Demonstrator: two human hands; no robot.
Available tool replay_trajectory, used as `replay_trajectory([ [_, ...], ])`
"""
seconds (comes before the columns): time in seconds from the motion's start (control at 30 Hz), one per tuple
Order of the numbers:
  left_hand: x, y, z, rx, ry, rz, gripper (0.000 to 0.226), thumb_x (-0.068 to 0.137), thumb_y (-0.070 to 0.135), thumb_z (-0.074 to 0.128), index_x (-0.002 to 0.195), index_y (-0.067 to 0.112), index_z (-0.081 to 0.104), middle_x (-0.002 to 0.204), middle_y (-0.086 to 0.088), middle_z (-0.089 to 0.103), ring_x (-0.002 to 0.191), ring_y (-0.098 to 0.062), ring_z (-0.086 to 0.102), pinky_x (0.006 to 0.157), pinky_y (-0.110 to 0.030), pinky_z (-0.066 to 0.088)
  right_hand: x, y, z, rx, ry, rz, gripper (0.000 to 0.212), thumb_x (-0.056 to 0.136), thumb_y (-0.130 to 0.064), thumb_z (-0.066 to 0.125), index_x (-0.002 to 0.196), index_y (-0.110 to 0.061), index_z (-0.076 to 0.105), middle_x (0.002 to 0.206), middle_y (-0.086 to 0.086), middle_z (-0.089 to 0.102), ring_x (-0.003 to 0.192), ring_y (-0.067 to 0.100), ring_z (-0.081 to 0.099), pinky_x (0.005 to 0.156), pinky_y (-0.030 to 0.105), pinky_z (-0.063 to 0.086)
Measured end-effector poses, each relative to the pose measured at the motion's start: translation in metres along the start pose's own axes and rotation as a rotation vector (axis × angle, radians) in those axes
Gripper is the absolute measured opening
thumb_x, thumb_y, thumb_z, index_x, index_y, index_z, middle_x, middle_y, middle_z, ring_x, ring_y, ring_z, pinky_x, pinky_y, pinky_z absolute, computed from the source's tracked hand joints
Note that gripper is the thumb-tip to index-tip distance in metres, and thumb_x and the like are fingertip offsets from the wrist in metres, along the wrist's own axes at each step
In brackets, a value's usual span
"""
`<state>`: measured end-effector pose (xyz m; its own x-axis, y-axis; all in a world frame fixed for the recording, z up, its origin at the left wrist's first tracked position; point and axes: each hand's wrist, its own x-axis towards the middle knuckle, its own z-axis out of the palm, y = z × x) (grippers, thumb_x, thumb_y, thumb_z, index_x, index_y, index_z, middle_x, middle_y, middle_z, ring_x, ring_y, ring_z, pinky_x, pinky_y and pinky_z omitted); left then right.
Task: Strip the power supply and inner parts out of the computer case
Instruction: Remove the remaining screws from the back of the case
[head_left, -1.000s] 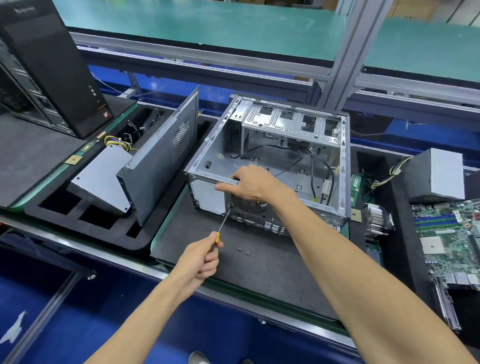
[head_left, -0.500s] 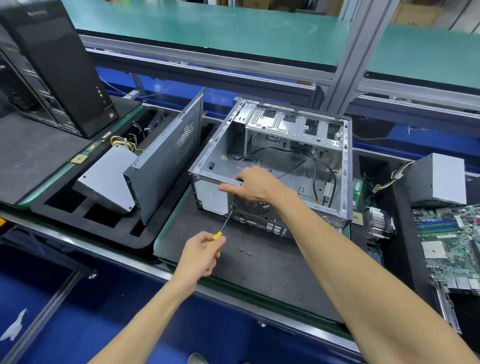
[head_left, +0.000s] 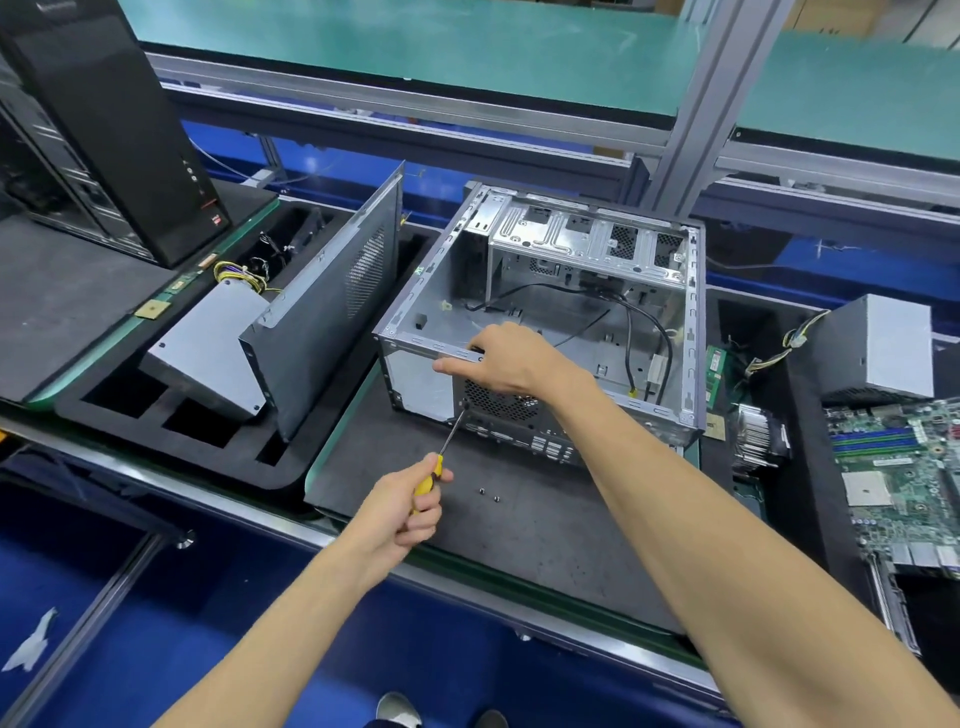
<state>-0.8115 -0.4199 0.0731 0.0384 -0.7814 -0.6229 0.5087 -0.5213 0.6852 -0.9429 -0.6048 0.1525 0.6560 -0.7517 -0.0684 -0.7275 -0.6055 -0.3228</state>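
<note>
An open silver computer case (head_left: 693, 332) lies on a dark mat, its inside nearly bare except for black cables (head_left: 636, 317). My right hand (head_left: 501, 361) grips the case's near top edge above the rear fan grille (head_left: 498, 405). My left hand (head_left: 410, 499) is shut on a yellow-handled screwdriver (head_left: 449, 434), whose tip touches a screw at the grille's left corner. Two loose screws (head_left: 489, 493) lie on the mat in front of the case.
A grey power supply (head_left: 208, 353) and a case side panel (head_left: 332, 312) rest in a black foam tray at left. A black tower (head_left: 104, 114) stands far left. At right lie another power supply (head_left: 883, 348), a heatsink (head_left: 756, 436) and a motherboard (head_left: 898, 473).
My left hand has turned a little on the screwdriver handle while the tip stays on the same screw. My right hand keeps its hold on the case edge.
</note>
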Motion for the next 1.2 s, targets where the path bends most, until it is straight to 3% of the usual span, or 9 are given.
replay_trajectory([
  [0.1,-0.003,0.008,-0.006,-0.476,-0.253,-0.293,0.019,0.097,0.027,0.059,0.095,0.009,0.058,0.059,0.006,0.025,0.039,-0.006,0.021,0.029,-0.019,0.013,-0.001,-0.001,-0.001,-0.008,-0.001,-0.006,0.07,0.091,-0.076,0.044,0.06,-0.014,0.031,0.053,0.001,0.036,0.05,0.019,0.035,0.053,0.034,0.033],
  [0.23,-0.003,0.007,-0.005,-0.464,-0.283,-0.278,0.018,0.097,0.027,0.06,0.095,0.009,0.058,0.059,0.006,0.026,0.038,-0.006,0.022,0.029,-0.019,0.014,-0.002,-0.002,-0.002,-0.005,0.0,-0.009,0.07,0.091,-0.075,0.044,0.06,-0.014,0.03,0.054,0.001,0.035,0.051,0.019,0.035,0.055,0.034,0.034],
  [0.4,-0.002,-0.004,0.004,0.151,0.122,0.11,0.023,0.095,0.024,0.069,0.087,0.011,0.051,0.063,0.0,0.043,0.042,-0.009,0.028,0.033,-0.02,0.02,-0.002,-0.002,-0.003,0.0,-0.014,0.003,0.07,0.091,-0.075,0.044,0.063,-0.012,0.035,0.055,0.002,0.038,0.052,0.02,0.037,0.058,0.035,0.036],
  [0.5,-0.008,-0.006,0.003,0.737,0.41,0.427,0.021,0.093,0.04,0.068,0.089,0.021,0.059,0.062,0.008,0.065,0.051,-0.004,0.055,0.05,-0.028,0.04,-0.002,-0.003,-0.003,-0.004,-0.012,0.007,0.07,0.091,-0.075,0.044,0.063,-0.012,0.036,0.055,0.002,0.038,0.052,0.02,0.037,0.058,0.035,0.036],
  [0.63,-0.008,-0.009,-0.004,1.085,0.541,0.594,0.021,0.098,0.052,0.054,0.088,0.034,0.056,0.061,0.007,0.062,0.062,-0.01,0.058,0.056,-0.032,0.041,-0.002,-0.003,-0.002,0.002,-0.003,0.006,0.07,0.091,-0.076,0.044,0.062,-0.012,0.036,0.054,0.002,0.037,0.051,0.019,0.036,0.056,0.034,0.036],
  [0.77,-0.002,-0.014,-0.001,0.888,0.361,0.541,0.027,0.1,0.044,0.055,0.084,0.023,0.063,0.055,0.008,0.045,0.05,-0.01,0.04,0.05,-0.026,0.035,-0.002,-0.002,-0.002,-0.012,-0.002,0.012,0.07,0.09,-0.076,0.043,0.065,-0.011,0.044,0.056,0.003,0.042,0.053,0.02,0.041,0.056,0.034,0.036],
  [0.93,-0.001,0.004,-0.008,-0.285,-0.1,-0.177,0.026,0.101,0.031,0.057,0.094,0.006,0.063,0.058,0.006,0.026,0.04,-0.005,0.02,0.03,-0.018,0.014,-0.001,-0.002,-0.002,-0.011,-0.011,0.01,0.071,0.091,-0.076,0.043,0.064,-0.011,0.044,0.055,0.002,0.044,0.053,0.019,0.043,0.059,0.034,0.042],
  [1.0,-0.004,0.008,-0.011,-0.572,-0.263,-0.341,0.02,0.098,0.027,0.058,0.097,0.007,0.06,0.055,0.008,0.027,0.037,-0.005,0.023,0.029,-0.018,0.014,-0.001,-0.002,-0.002,-0.008,-0.015,0.008,0.07,0.091,-0.076,0.044,0.064,-0.011,0.044,0.054,0.003,0.045,0.052,0.019,0.043,0.059,0.034,0.042],
  [1.2,-0.005,0.007,0.007,-0.274,-0.183,-0.179,0.027,0.096,0.035,0.065,0.088,0.01,0.062,0.062,0.004,0.031,0.037,-0.005,0.022,0.027,-0.017,0.015,0.0,-0.001,0.0,-0.007,0.002,0.0,0.072,0.089,-0.077,0.045,0.059,-0.013,0.036,0.052,0.003,0.041,0.052,0.02,0.042,0.052,0.034,0.03],
])
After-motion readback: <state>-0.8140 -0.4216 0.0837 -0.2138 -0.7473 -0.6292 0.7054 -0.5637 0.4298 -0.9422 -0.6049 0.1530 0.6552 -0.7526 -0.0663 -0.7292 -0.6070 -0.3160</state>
